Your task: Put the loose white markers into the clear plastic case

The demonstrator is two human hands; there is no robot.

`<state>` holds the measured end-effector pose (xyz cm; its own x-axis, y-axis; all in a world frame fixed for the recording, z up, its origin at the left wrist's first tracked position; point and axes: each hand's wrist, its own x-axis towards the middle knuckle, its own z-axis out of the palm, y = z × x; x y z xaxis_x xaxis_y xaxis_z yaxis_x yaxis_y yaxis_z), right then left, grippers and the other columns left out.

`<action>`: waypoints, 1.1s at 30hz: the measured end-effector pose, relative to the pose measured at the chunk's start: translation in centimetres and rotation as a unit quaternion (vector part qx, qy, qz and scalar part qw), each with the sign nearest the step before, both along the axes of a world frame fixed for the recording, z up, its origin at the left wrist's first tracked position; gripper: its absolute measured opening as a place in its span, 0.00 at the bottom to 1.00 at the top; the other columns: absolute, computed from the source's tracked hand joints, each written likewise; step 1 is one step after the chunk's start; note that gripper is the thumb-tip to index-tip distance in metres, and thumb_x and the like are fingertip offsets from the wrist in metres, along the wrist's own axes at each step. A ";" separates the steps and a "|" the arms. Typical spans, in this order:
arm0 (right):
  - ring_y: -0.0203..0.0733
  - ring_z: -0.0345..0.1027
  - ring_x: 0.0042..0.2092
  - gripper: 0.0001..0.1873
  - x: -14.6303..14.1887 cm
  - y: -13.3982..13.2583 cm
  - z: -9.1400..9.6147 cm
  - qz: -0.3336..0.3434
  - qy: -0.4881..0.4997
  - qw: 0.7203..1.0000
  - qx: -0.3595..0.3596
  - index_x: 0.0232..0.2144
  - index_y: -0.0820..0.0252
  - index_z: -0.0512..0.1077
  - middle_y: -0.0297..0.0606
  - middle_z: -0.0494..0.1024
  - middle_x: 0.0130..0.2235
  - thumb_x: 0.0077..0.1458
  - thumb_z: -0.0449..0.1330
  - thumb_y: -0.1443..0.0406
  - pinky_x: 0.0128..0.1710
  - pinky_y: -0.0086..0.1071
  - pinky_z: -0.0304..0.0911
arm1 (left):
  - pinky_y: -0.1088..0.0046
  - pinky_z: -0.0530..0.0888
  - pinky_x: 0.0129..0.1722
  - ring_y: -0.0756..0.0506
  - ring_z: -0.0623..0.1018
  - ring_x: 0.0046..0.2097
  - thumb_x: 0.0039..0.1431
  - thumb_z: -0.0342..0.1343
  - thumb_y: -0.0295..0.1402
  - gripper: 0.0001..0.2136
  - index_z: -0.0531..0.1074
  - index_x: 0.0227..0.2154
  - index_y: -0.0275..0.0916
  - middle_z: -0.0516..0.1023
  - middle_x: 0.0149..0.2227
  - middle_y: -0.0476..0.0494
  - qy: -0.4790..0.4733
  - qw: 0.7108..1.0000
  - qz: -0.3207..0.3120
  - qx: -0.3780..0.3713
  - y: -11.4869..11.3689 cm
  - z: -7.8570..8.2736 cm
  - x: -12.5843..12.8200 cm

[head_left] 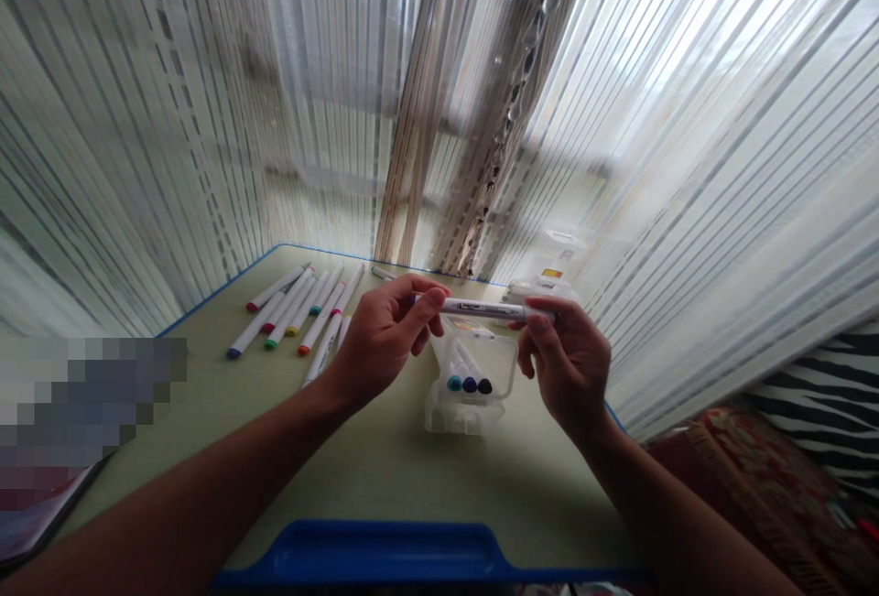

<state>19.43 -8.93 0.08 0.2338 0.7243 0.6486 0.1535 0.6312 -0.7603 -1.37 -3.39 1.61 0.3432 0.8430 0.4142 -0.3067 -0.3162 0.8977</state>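
I hold a white marker (484, 308) level above the table, one end in each hand. My left hand (385, 335) pinches its left end, where a purple cap tip shows between thumb and fingers. My right hand (567, 363) grips the right end with curled fingers. Just below the marker stands a clear plastic marker case (471, 395) with three markers in it, their teal, blue and black caps facing me. Several more white markers with coloured caps (295, 308) lie in a loose row on the table to the left.
The pale green table (385, 459) has a blue rim and a blue handle-like edge (391, 550) nearest me. A clear lid or box (542, 289) lies at the far right corner. Striped sheer curtains hang close behind. A tablet edge (41, 514) is at left, patterned fabric at right.
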 end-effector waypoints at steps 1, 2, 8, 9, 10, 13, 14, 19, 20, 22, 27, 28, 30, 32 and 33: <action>0.28 0.61 0.17 0.09 0.0 0.0 0.1 -0.011 -0.006 1.000 0.002 0.42 0.58 0.74 0.33 0.79 0.29 0.60 0.65 0.61 0.13 0.24 0.56 | 0.80 0.64 0.19 0.54 0.69 0.20 0.59 0.64 0.41 0.14 0.76 0.38 0.33 0.75 0.22 0.50 0.008 1.000 -0.001 0.006 0.0 -0.1 0.0; 0.28 0.61 0.16 0.10 -0.1 -0.1 0.2 -0.020 -0.012 1.000 0.003 0.41 0.59 0.74 0.33 0.79 0.28 0.60 0.65 0.60 0.12 0.24 0.56 | 0.80 0.64 0.19 0.54 0.68 0.20 0.57 0.66 0.40 0.14 0.76 0.38 0.33 0.74 0.22 0.50 0.014 1.000 -0.001 0.012 -0.1 -0.1 -0.1; 0.29 0.61 0.15 0.13 -0.3 -0.2 0.5 -0.042 -0.016 0.999 -0.002 0.37 0.59 0.74 0.30 0.76 0.23 0.54 0.70 0.58 0.11 0.24 0.55 | 0.82 0.65 0.21 0.54 0.71 0.24 0.50 0.71 0.37 0.15 0.77 0.37 0.34 0.76 0.24 0.50 0.018 1.000 -0.005 0.021 -0.5 0.0 -0.1; 0.29 0.61 0.15 0.13 -0.3 -0.2 0.5 -0.043 -0.015 0.999 -0.004 0.36 0.59 0.74 0.29 0.75 0.22 0.53 0.71 0.59 0.11 0.24 0.55 | 0.82 0.66 0.21 0.53 0.72 0.24 0.50 0.72 0.37 0.15 0.77 0.36 0.33 0.76 0.25 0.49 0.016 1.000 -0.006 0.020 -0.5 0.0 -0.1; 0.29 0.61 0.15 0.13 -0.3 -0.2 0.5 -0.041 -0.014 0.999 -0.005 0.36 0.59 0.75 0.28 0.74 0.21 0.53 0.71 0.59 0.11 0.24 0.55 | 0.82 0.67 0.22 0.53 0.73 0.25 0.50 0.72 0.37 0.15 0.77 0.36 0.33 0.76 0.25 0.49 0.016 1.000 -0.004 0.021 -0.5 0.0 -0.1; 0.30 0.61 0.15 0.12 -0.3 -0.3 0.4 -0.034 -0.011 0.999 -0.005 0.36 0.59 0.75 0.28 0.73 0.21 0.52 0.71 0.61 0.11 0.24 0.56 | 0.82 0.67 0.23 0.53 0.73 0.26 0.51 0.71 0.37 0.14 0.78 0.36 0.34 0.77 0.26 0.48 0.021 0.999 0.007 0.033 -0.5 -0.2 -0.1; 0.30 0.61 0.15 0.12 -0.3 -0.3 0.4 -0.031 -0.009 0.999 -0.005 0.36 0.59 0.75 0.28 0.73 0.20 0.53 0.71 0.61 0.11 0.23 0.56 | 0.82 0.67 0.23 0.53 0.73 0.26 0.52 0.71 0.37 0.14 0.78 0.37 0.34 0.77 0.27 0.47 0.023 0.999 0.011 0.038 -0.5 -0.3 -0.1; 0.30 0.62 0.15 0.11 -0.4 -0.5 0.6 -0.025 -0.011 1.000 -0.004 0.37 0.60 0.76 0.31 0.78 0.23 0.54 0.70 0.61 0.11 0.24 0.57 | 0.81 0.65 0.21 0.54 0.70 0.24 0.53 0.70 0.38 0.14 0.78 0.37 0.35 0.76 0.27 0.48 0.028 0.998 0.022 0.043 -0.4 -0.6 -0.2; 0.30 0.62 0.15 0.11 -0.4 -0.5 0.6 -0.026 -0.013 1.000 -0.003 0.38 0.60 0.76 0.33 0.79 0.24 0.54 0.70 0.61 0.11 0.24 0.57 | 0.81 0.64 0.20 0.55 0.69 0.23 0.53 0.70 0.39 0.14 0.78 0.37 0.35 0.75 0.25 0.49 0.029 0.998 0.025 0.044 -0.3 -0.6 -0.2; 0.29 0.63 0.15 0.11 -0.4 -0.4 0.5 -0.027 -0.017 0.999 0.000 0.39 0.60 0.76 0.35 0.81 0.26 0.56 0.69 0.61 0.11 0.24 0.58 | 0.81 0.64 0.19 0.55 0.68 0.22 0.54 0.69 0.39 0.15 0.78 0.38 0.35 0.74 0.24 0.50 0.023 0.998 0.027 0.044 -0.3 -0.5 -0.2; 0.29 0.63 0.17 0.08 -0.1 -0.3 0.2 0.018 0.006 1.000 0.000 0.43 0.58 0.76 0.37 0.82 0.32 0.62 0.63 0.62 0.12 0.24 0.57 | 0.80 0.65 0.19 0.55 0.69 0.21 0.59 0.65 0.40 0.14 0.75 0.41 0.34 0.79 0.29 0.46 -0.012 0.999 0.022 0.032 -0.1 -0.2 -0.1; 0.29 0.63 0.17 0.09 -0.1 -0.2 0.1 0.028 0.013 1.000 -0.001 0.44 0.58 0.77 0.37 0.82 0.32 0.63 0.62 0.62 0.12 0.24 0.57 | 0.81 0.65 0.18 0.55 0.69 0.21 0.61 0.64 0.40 0.14 0.74 0.41 0.34 0.79 0.29 0.46 -0.016 0.999 0.022 0.032 -0.1 -0.1 -0.1; 0.29 0.64 0.18 0.10 0.0 -0.2 0.1 0.042 0.024 0.999 -0.001 0.44 0.58 0.77 0.38 0.82 0.33 0.65 0.59 0.61 0.13 0.24 0.57 | 0.80 0.65 0.18 0.55 0.69 0.20 0.63 0.62 0.41 0.14 0.74 0.40 0.33 0.78 0.29 0.46 -0.017 0.999 0.023 0.034 -0.1 -0.1 0.0; 0.29 0.64 0.18 0.10 0.0 -0.3 0.1 0.052 0.031 0.998 -0.002 0.44 0.58 0.77 0.39 0.82 0.33 0.66 0.58 0.61 0.13 0.24 0.58 | 0.80 0.65 0.17 0.55 0.69 0.20 0.65 0.59 0.41 0.14 0.74 0.41 0.33 0.78 0.29 0.46 -0.016 0.999 0.026 0.037 -0.1 -0.1 0.1; 0.30 0.64 0.19 0.11 0.0 -0.3 0.1 0.056 0.034 0.998 -0.003 0.44 0.57 0.77 0.39 0.82 0.33 0.66 0.57 0.61 0.13 0.24 0.58 | 0.80 0.64 0.17 0.55 0.69 0.20 0.66 0.58 0.42 0.14 0.74 0.41 0.32 0.78 0.29 0.46 -0.015 0.999 0.026 0.038 -0.1 -0.1 0.2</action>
<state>19.42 -9.21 0.20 0.1937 0.7528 0.6291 0.0300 0.6364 -0.7708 -1.20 -3.48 1.51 0.2860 0.8253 0.4869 -0.3143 -0.3992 0.8613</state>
